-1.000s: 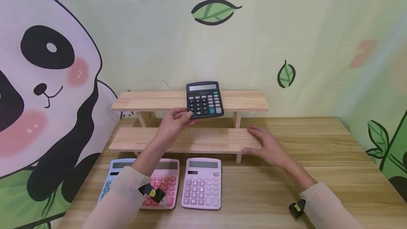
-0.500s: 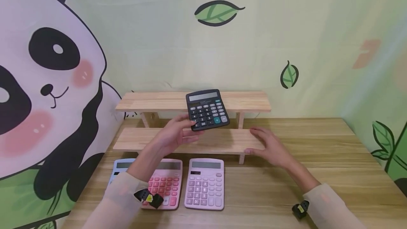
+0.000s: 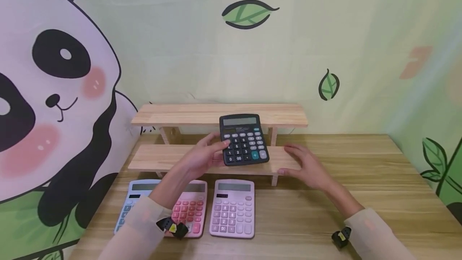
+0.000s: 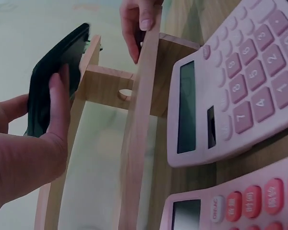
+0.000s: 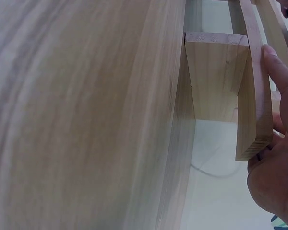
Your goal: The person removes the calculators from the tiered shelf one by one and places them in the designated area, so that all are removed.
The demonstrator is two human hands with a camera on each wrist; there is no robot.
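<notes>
My left hand [image 3: 203,153] grips a black calculator [image 3: 244,139] by its left edge, thumb on the keys and fingers beneath. In the head view the calculator overlaps the lower shelf and the front of the upper shelf; the left wrist view shows it edge-on, held off the boards. My right hand [image 3: 306,167] grips the right end of the lower wooden shelf [image 3: 155,157], thumb at the front edge and fingers over the far side. Its thumb lies along the board [image 5: 260,91] in the right wrist view.
The upper shelf [image 3: 173,114] stands behind, near the leaf-printed wall. On the wooden table [image 3: 325,220] in front lie a lilac calculator [image 3: 232,210], a pink one [image 3: 196,212] and a blue one [image 3: 138,191]. My left forearm partly covers the pink and blue ones.
The black calculator in my left hand has come down and toward me, from in front of the upper shelf to over the lower one. My right hand has stayed on the shelf end.
</notes>
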